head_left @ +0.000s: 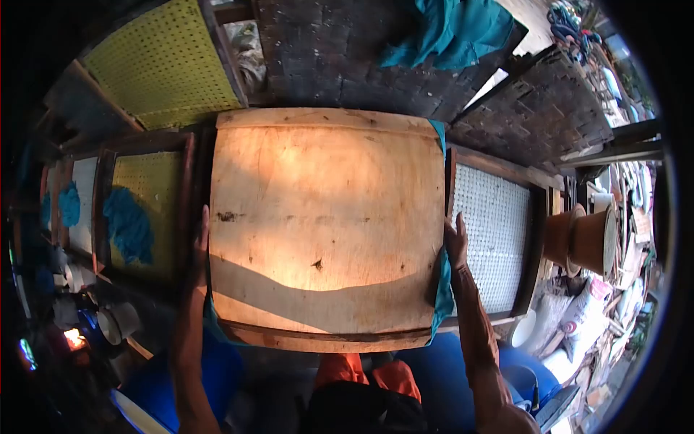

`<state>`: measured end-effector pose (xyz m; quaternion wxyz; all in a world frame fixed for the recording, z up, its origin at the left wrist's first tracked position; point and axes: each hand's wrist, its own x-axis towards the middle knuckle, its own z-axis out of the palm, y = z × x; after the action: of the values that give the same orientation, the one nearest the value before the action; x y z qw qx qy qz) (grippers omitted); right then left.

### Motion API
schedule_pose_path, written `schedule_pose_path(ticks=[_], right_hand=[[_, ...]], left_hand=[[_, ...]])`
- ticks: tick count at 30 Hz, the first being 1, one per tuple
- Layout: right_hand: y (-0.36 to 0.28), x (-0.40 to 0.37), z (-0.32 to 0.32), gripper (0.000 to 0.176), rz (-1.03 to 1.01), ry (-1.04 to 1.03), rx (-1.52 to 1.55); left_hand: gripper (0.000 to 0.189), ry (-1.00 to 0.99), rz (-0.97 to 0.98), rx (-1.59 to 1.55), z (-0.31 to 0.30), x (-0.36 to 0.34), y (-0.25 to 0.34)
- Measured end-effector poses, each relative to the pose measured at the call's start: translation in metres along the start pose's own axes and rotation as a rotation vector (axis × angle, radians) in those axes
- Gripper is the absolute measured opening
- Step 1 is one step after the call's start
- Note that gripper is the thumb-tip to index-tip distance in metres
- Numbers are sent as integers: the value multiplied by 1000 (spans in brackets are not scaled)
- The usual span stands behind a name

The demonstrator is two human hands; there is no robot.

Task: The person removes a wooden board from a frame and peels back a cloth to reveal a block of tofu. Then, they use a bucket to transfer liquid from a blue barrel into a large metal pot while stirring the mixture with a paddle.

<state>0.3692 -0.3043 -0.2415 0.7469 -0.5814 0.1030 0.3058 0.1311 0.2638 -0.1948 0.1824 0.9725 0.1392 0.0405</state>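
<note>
A large square wooden board (329, 217) fills the middle of the view, held between my two hands, with sunlight across its upper part and a shadow below. My left hand (202, 246) presses flat against its left edge, fingers pointing away from me. At the right edge my right hand (457, 244) grips the board, the thumb side uppermost. Teal cloth (442, 289) sticks out from under the right side and the lower corners. What lies beneath the board is hidden.
On the right is a framed white perforated tray (491, 239), with clay pots (593, 239) beyond. Framed yellow trays (148, 217) with bunched teal cloth (130, 224) stand on the left. A dark woven panel (325, 58) rises behind. Blue barrels (434, 369) stand near my legs.
</note>
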Motion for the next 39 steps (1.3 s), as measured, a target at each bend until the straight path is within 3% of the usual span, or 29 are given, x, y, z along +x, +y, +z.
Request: schedule_pose_path(ticks=[1,3,4,5,6,9,10,11,12,13,14,15,16,17,18,19,20,21,23,25,27,28,29,31,33,35,37,39], right_hand=[[-12,-11,18,88,13,20,1],[-32,-27,52,80,69,82,-332],[-16,-21,35,77,-3,103,-404],[7,-25,0,79,-351,-128,-507],[-13,-32,7,79,-361,-121,-508],[-109,-85,71,83,125,191,-529],[-116,-79,62,76,-29,225,-773],[-123,-70,58,57,-281,306,-1119],[-131,-52,57,41,-576,341,-1247],[-142,-28,64,36,-587,353,-1179],[-137,9,57,34,-577,312,-1045],[-136,44,60,35,-639,219,-895],[-136,75,54,38,-602,229,-1081],[-148,93,68,46,-356,310,-1149],[-142,118,59,46,-386,288,-1112],[-145,149,43,46,-386,292,-1101],[-153,180,22,45,-381,198,-1460],[-155,195,11,44,-365,89,-1817],[-171,156,22,42,-434,531,-1239],[-156,155,1,37,-388,580,-1231],[-136,124,-6,32,-518,524,-1184],[-123,104,-4,24,-636,416,-1014],[-127,34,27,23,-768,339,-1010],[-70,-38,9,43,-750,101,-1094],[-63,-135,40,37,-724,-43,-1210],[-39,-166,12,27,-538,-292,-1196],[-6,-157,-48,24,-439,-17,-1035],[-12,-181,-65,30,-545,382,-1247]], left_hand=[[56,-8,0,-2,0,-1,-1],[57,-15,-2,5,-3,-3,-4],[57,-13,2,8,-5,-2,-6],[57,3,-1,13,-10,-4,-7],[57,6,3,18,-14,-3,-8],[60,161,26,-39,-68,5,19],[55,119,-8,178,-75,1,8],[55,121,0,184,-78,-6,-7],[51,51,-72,159,-77,-13,-21],[48,-19,-143,136,-78,-19,-27],[44,19,-374,-164,-81,-24,-19],[44,23,-361,-155,-85,-30,-15],[42,52,-181,10,-89,-38,-12],[42,80,-4,174,-92,-50,-9],[42,81,3,182,-95,-66,-5],[40,44,-115,178,-98,-85,1],[39,9,-232,173,-100,-102,6],[39,11,-227,181,-105,-116,15],[39,-10,-398,115,-114,-151,32],[39,17,-381,153,-95,-201,13],[38,21,-359,188,-94,-226,19],[38,10,-452,146,-95,-227,40],[38,0,-547,102,-94,-229,54],[39,47,-560,46,-74,-238,63],[38,231,-766,-330,-56,-221,103],[40,226,-542,-251,-35,-215,102],[39,228,-353,-40,-26,-200,110],[36,245,-327,-4,-24,-190,120]])
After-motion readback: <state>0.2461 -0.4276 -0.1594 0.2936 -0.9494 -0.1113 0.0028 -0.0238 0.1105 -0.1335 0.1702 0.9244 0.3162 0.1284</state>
